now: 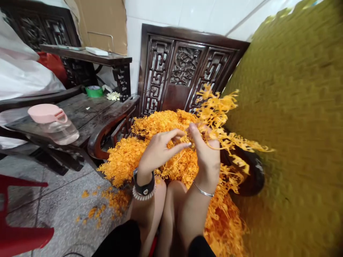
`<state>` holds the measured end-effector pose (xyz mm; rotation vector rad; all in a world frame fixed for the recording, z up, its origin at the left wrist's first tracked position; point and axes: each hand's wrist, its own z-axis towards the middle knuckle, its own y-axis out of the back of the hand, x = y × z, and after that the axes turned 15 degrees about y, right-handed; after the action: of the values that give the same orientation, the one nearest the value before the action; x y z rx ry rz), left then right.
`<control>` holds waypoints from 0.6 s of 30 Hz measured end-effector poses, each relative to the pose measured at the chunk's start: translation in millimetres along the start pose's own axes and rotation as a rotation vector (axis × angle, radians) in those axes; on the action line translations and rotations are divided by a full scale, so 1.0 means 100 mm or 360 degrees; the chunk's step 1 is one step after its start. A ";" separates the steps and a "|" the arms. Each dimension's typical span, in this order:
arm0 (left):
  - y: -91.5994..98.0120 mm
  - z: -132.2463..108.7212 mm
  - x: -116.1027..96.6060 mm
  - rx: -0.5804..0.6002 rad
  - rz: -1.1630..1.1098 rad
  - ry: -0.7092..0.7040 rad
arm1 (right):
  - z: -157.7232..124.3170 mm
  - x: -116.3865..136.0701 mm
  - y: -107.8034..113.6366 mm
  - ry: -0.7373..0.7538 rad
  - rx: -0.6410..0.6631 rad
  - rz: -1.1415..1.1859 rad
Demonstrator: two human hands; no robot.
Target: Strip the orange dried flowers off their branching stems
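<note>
My right hand point(207, 153) is closed on a bunch of orange plastic flower sprays point(217, 110), whose thin curled strands stick up and out past the fingers to the right. Facing it, my left hand point(158, 151) has its thumb and bent fingers drawn in around a bit of the same orange strands, close to the right fingertips. Some of those fingertips are hidden. Beneath and behind both hands lies a large heap of orange plastic flowers point(123, 157), reaching down beside my right leg.
A carved dark wooden chair back point(184, 67) stands behind the heap. To the left, a wooden bench point(88, 110) bears a pink-lidded bottle point(57, 123) and green tape point(94, 91). A gold textured sheet point(292, 117) fills the right. A red stool point(21, 235) and orange scraps point(92, 212) are on the floor.
</note>
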<state>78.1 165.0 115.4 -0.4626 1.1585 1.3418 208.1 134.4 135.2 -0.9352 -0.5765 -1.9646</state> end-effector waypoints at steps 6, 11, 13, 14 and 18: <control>-0.05 0.00 0.01 -0.0174 -0.0077 -0.0047 | -0.12 -0.04 0.13 -0.0173 0.0135 0.0036; -0.12 0.03 0.05 -0.0554 -0.0054 -0.0222 | -0.15 -0.04 0.11 -0.0190 0.0073 0.0283; -0.19 0.06 0.07 -0.0705 -0.0214 -0.0203 | -0.13 -0.03 0.07 -0.0138 -0.0061 0.0459; -0.24 0.08 0.07 -0.0744 -0.0289 -0.0186 | -0.12 -0.02 0.04 -0.0093 -0.0134 0.0538; -0.41 0.10 0.06 -0.0490 -0.0437 -0.0027 | -0.09 -0.01 -0.02 0.0000 -0.0317 0.0468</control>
<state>118.5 166.6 100.6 -0.8014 0.8402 1.2814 203.1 129.3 129.0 -1.0765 -0.2284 -1.7762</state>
